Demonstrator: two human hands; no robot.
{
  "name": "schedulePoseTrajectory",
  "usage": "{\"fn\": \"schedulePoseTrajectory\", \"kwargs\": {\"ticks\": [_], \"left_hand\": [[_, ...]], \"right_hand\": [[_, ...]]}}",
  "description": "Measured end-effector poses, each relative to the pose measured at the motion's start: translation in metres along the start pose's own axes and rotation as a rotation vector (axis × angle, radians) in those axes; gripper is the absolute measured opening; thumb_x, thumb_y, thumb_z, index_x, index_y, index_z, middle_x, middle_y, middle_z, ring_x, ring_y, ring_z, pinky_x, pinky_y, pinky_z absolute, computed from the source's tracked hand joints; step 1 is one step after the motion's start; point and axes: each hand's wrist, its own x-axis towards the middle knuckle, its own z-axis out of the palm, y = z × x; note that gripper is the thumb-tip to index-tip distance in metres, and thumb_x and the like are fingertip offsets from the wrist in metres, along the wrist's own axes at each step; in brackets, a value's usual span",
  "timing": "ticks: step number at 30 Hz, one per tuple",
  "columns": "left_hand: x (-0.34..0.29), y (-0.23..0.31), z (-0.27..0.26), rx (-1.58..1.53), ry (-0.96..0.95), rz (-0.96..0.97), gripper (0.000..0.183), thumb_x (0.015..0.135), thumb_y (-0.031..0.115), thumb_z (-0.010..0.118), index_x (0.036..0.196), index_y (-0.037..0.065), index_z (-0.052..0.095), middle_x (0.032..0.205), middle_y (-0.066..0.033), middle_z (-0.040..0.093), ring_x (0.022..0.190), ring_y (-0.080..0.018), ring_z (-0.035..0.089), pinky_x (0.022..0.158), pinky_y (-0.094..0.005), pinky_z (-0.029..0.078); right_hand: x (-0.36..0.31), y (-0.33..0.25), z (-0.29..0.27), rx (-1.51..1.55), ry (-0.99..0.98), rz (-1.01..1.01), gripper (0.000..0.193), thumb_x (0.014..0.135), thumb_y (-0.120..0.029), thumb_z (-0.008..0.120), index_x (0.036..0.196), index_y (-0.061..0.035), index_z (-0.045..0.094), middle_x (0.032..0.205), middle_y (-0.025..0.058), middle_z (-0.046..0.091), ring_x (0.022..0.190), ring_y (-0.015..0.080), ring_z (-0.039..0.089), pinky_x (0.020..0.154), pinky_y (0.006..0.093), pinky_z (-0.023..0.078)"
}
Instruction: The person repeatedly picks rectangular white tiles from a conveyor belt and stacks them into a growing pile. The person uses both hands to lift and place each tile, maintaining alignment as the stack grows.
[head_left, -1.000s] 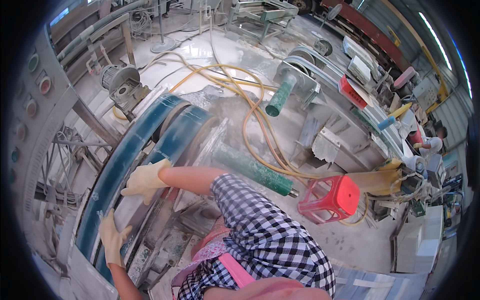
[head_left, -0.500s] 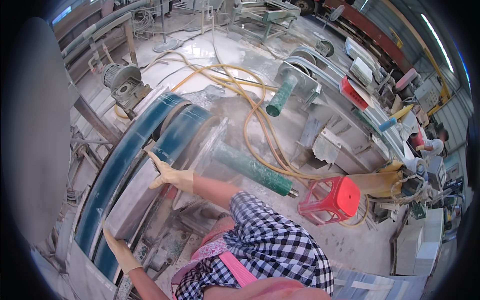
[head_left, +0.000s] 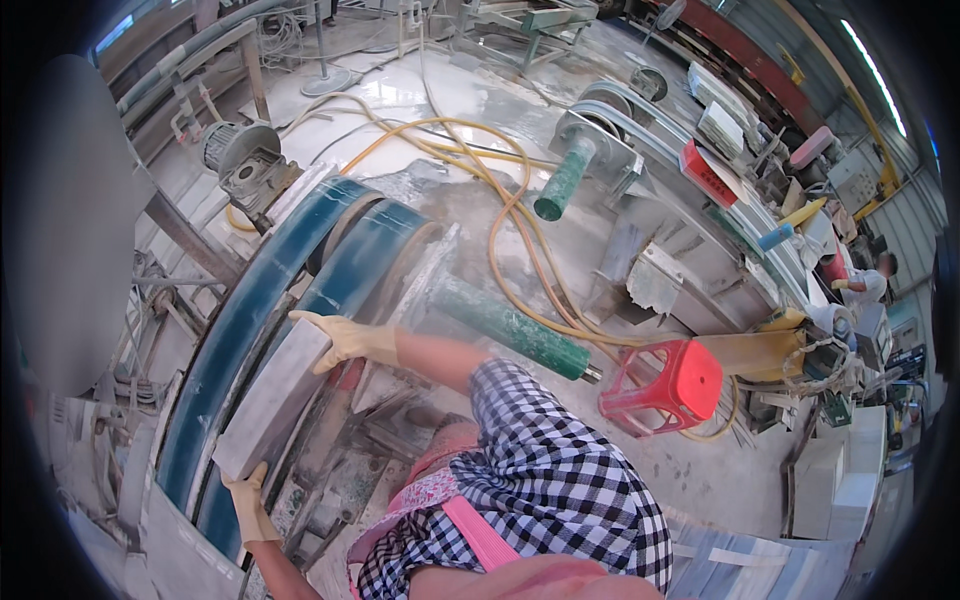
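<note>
A pale grey slab, long and block-like, perhaps stone, lies tilted over the blue belts of a conveyor. Both ends of it are gripped. My left hand, in a cream glove, holds the near end, its fingers and thumb bent against the edge. At the far end my right hand, gloved alike, has its fingers over the top corner and its thumb lower on the end face. The slab's underside is hidden, so I cannot tell how much of it touches the belt.
Right of the conveyor is a green roller on its frame. A red plastic stool stands farther right. Yellow hoses loop over the wet floor. A motor sits beyond the belts at left. A person works at far right.
The slab has turned, showing more of its broad face. My left hand has shifted from lying straight along the near end to a bent grip; my right fingers have closed over the far end.
</note>
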Motion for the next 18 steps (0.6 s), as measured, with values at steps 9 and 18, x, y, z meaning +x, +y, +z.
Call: {"fn": "schedulePoseTrajectory", "kwargs": {"ticks": [9,18], "left_hand": [[-0.039,0.031,-0.002,0.496,0.133,-0.044,0.093,0.071,0.027,0.085,0.145,-0.003,0.037,0.14,-0.0185,0.051,0.125,-0.0291,0.053,0.102,-0.038,0.047],[-0.046,0.062,-0.023,0.905,0.315,-0.254,0.096,0.074,0.049,0.073,0.149,0.002,0.036,0.146,-0.0175,0.048,0.131,-0.0274,0.05,0.106,-0.037,0.043]], "right_hand": [[-0.006,-0.018,0.029,-0.129,-0.046,-0.12,0.075,0.059,-0.024,0.092,0.122,-0.0042,0.057,0.107,0.0167,0.067,0.104,0.033,0.065,0.087,0.0394,0.051],[0.04,0.015,-0.005,-0.479,-0.052,-0.417,0.074,0.064,-0.055,0.083,0.103,0.0042,0.06,0.098,0.0246,0.065,0.098,0.0428,0.061,0.086,0.0483,0.048]]}}
